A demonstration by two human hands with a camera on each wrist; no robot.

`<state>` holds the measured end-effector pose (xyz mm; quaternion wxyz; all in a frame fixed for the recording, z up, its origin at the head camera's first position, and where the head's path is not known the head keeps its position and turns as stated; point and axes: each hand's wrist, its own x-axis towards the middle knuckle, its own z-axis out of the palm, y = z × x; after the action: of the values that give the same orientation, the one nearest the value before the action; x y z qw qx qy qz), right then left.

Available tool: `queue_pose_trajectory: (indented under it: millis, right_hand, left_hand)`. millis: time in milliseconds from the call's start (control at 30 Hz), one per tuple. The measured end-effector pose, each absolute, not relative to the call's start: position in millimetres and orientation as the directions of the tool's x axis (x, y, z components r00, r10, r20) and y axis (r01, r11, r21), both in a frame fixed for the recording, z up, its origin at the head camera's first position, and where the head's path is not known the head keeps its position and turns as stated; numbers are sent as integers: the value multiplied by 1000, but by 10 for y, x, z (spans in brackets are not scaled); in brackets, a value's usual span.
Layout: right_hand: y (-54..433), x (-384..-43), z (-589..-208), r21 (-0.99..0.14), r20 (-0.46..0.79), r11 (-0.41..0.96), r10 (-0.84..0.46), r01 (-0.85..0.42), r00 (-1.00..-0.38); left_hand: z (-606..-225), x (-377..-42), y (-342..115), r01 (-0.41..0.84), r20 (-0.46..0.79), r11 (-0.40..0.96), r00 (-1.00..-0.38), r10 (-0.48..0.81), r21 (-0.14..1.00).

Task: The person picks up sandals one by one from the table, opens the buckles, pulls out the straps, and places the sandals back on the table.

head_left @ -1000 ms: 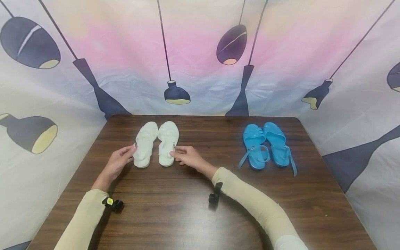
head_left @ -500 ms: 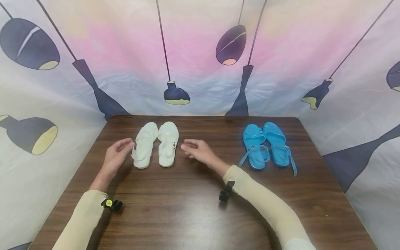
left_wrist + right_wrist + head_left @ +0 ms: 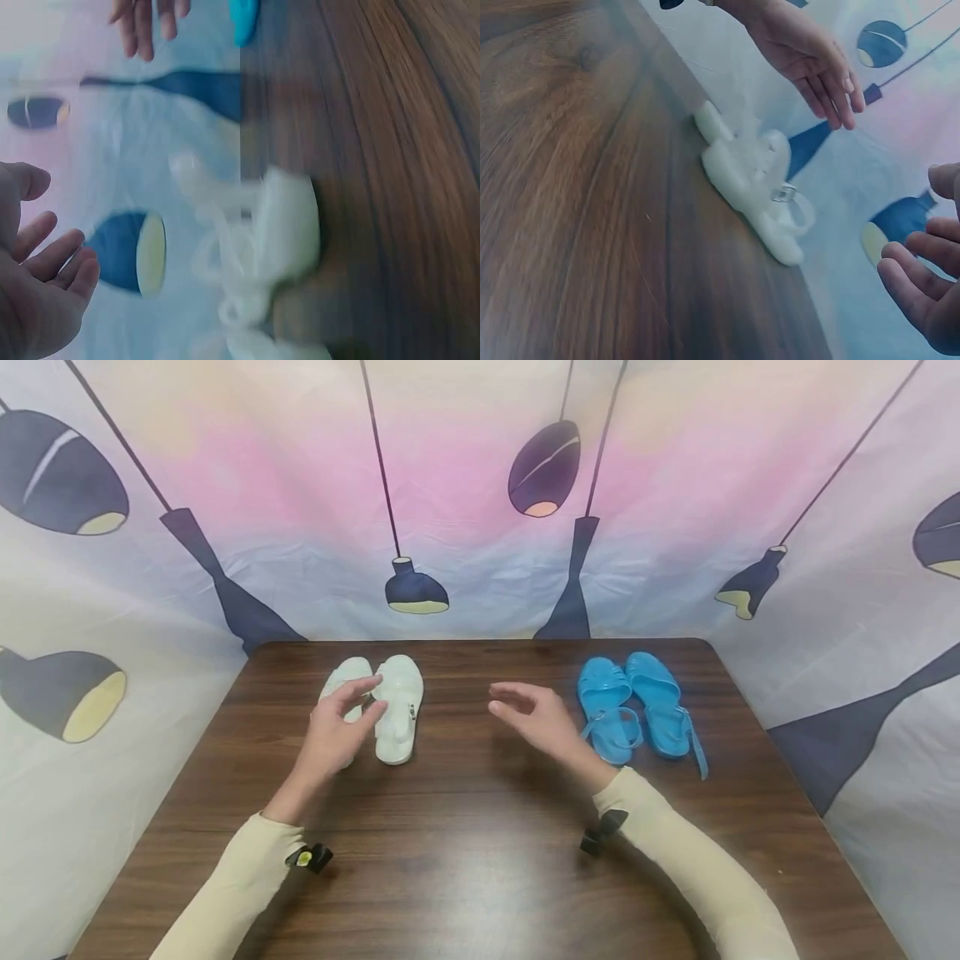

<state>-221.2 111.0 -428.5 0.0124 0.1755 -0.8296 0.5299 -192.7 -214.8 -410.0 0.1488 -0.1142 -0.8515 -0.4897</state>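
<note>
Two white sandals lie side by side at the table's back left, toes toward the wall. In the head view my left hand [image 3: 337,727] hovers in front of the left white sandal [image 3: 352,670], partly hiding it; its fingers are loosely bent around nothing. The right white sandal [image 3: 397,710] shows a small metal buckle on its strap. My right hand [image 3: 536,718] hangs in the air just left of the blue sandals [image 3: 606,685], fingers relaxed, holding nothing. Both wrist views show the white sandals [image 3: 289,225] below the raised hands, blurred in the left one.
Beside the first blue sandal stands its mate [image 3: 656,693], with a loose strap trailing toward the front. Everything rests on a brown wood-grain table [image 3: 450,860]. A cloth backdrop [image 3: 472,527] printed with lamps encloses the back and sides.
Both hands have let go of the white sandals. The left hand has risen and shifted right, now in front of them; the right hand has moved right toward the blue pair.
</note>
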Motion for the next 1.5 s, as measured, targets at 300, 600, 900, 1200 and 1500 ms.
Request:
queue_pose_trajectory:
  millis: [300, 600, 900, 1200, 1500]
  right_hand:
    - [1697, -2107, -4219, -844, 283, 419, -181, -334, -942]
    - [2218, -2073, -4221, -789, 292, 542, -85, -290, -953]
    - [2530, -1991, -4226, -696, 234, 700, 7, -162, -972]
    - [2627, -1923, -4303, -637, 172, 767, 41, -80, -984]
    - [2663, -1936, -4390, -606, 105, 795, 60, -16, -993]
  left_hand:
    - [-4017, -2083, -1536, 450, 380, 425, -893, 242, 785]
    - [-4038, -2265, -967, 426, 296, 429, -894, 336, 797]
    - [-4256, -2449, -465, 405, 206, 416, -872, 445, 814]
    - [-4460, -2515, -94, 336, 117, 398, -869, 482, 854]
    - [-4632, -2555, 222, 271, 58, 390, -877, 477, 880]
